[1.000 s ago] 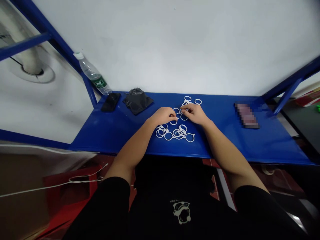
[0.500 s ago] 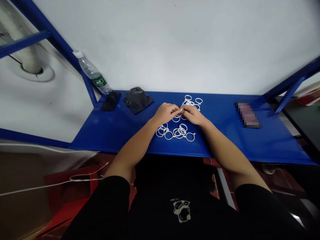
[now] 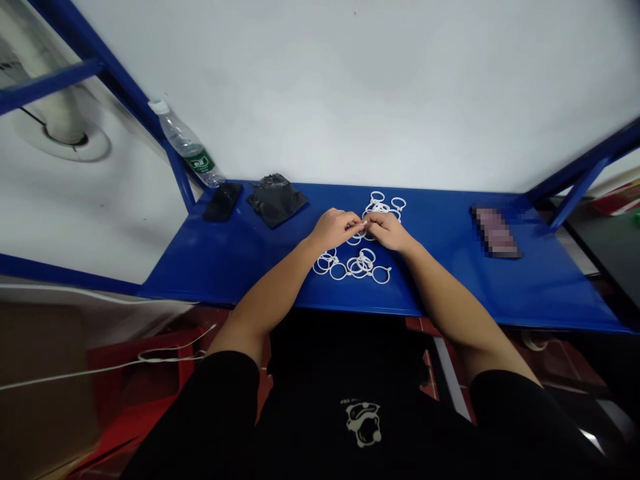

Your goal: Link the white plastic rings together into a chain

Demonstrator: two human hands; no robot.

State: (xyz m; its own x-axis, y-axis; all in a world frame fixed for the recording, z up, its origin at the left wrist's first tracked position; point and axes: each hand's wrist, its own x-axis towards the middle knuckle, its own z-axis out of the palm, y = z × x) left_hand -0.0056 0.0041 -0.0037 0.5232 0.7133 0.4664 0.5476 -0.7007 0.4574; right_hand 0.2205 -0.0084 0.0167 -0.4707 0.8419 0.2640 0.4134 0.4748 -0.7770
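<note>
Several white plastic rings [image 3: 357, 265] lie scattered on a blue shelf [image 3: 240, 260] in front of me, with a smaller cluster of rings [image 3: 387, 202] further back. My left hand [image 3: 334, 229] and my right hand [image 3: 385, 230] meet fingertip to fingertip above the pile, both pinched on one small white ring [image 3: 364, 223] held between them. A couple of rings lie just under the hands, partly hidden by my fingers.
A plastic water bottle [image 3: 187, 148] leans against the blue frame post at the back left. A black phone [image 3: 223, 202] and a crumpled black bag [image 3: 276, 199] lie beside it. A blurred flat object [image 3: 495, 231] rests on the right of the shelf. A white wall stands behind.
My hands came together from slightly apart on the pile, lifted a ring and now pinch it between both sets of fingertips. The rings on the shelf have not moved.
</note>
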